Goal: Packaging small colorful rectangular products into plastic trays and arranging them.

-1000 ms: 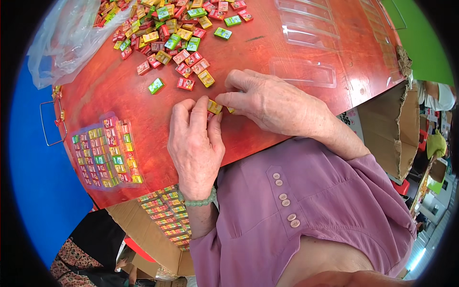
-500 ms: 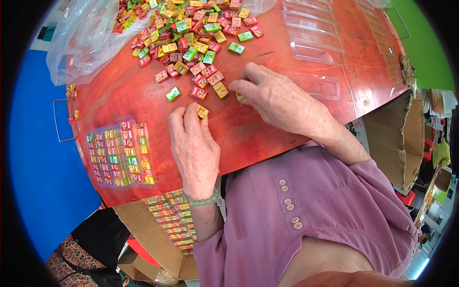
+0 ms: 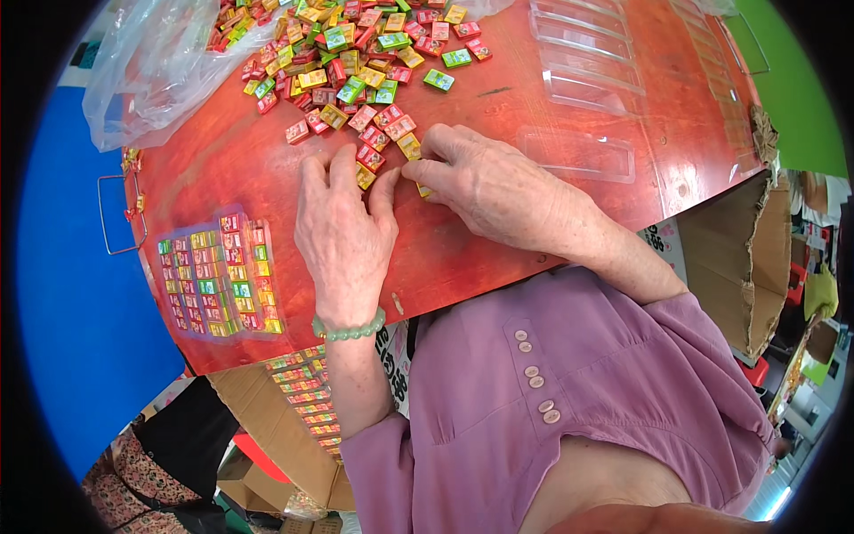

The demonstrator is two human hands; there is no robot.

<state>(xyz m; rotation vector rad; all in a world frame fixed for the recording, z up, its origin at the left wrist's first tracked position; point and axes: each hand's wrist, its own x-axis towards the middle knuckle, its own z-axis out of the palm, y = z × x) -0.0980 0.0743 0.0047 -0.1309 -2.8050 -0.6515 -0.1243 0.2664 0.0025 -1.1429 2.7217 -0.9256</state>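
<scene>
Left hand (image 3: 345, 238) curls round a yellow box (image 3: 365, 177), grip unclear; right hand (image 3: 500, 185) pinches a second yellow box (image 3: 424, 190)

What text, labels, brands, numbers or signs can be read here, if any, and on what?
None legible.
Small boxes in the loose pile: print too small.
Rows of boxes at left: too small.
Packed rows lower down: too small.
White material with black marks: partly covered, unreadable.
</scene>
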